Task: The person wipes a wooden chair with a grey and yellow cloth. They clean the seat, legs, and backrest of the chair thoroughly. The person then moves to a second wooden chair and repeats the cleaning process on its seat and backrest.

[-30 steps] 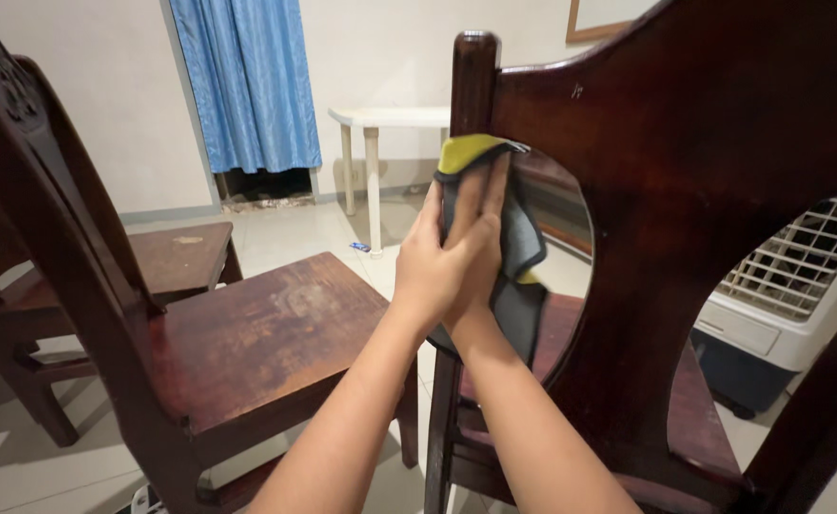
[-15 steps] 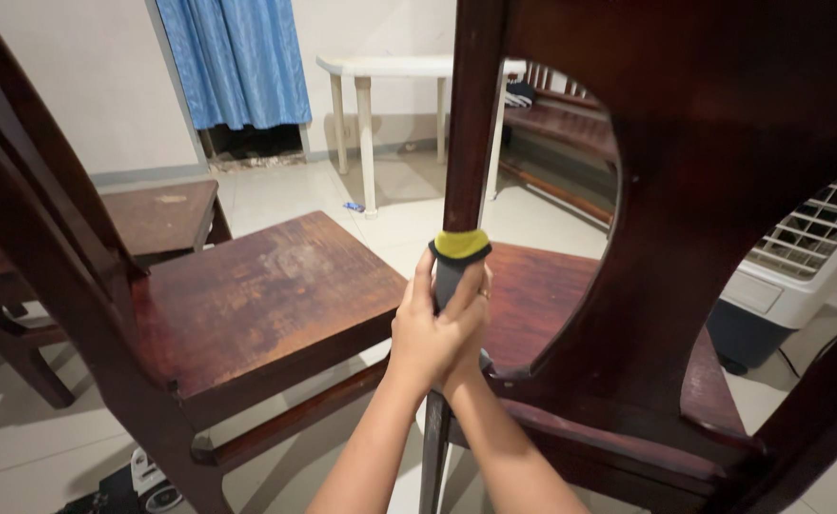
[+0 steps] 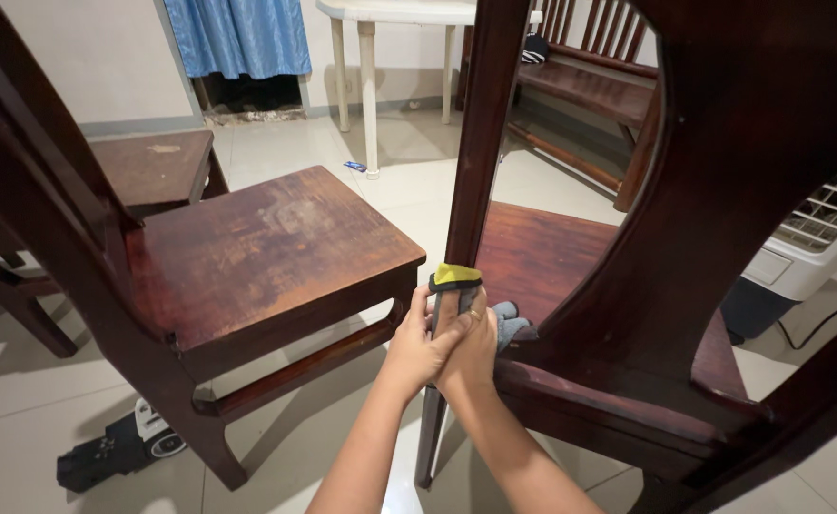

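Both hands stacked on the chair post, low down, just above where it meets the seat. Left hand at 9 o'clock of the post, right hand overlapping it at roughly 3 o'clock, the two touching each other

Cloth is wrapped round the post between palms and wood: yellow edge pokes out at 12 o'clock just above the knuckles, grey part bunches out at 3 o'clock onto the seat edge

Fingers: both sets curled and pressed together, clamping the cloth against the post. Not spread. Fingertips on the far side of the post are hidden, so can't tell how far they wrap

Key relation: the post's long axis runs near vertical, leaning slightly toward 1 o'clock going up. Grip is square across that axis. Bare post extends up toward 12 o'clock from the hands; below them, toward 6 o'clock, the same member runs down as a leg to the floor. Neither hand is clearly nearer, both are on it; right hand sits slightly higher and covers more of the cloth

Around: second wooden chair at 10 o'clock, well apart from the hands. White plastic table at 12 o'clock far back, blue curtain at 11. White slatted appliance at 3 o'clock behind the chair back
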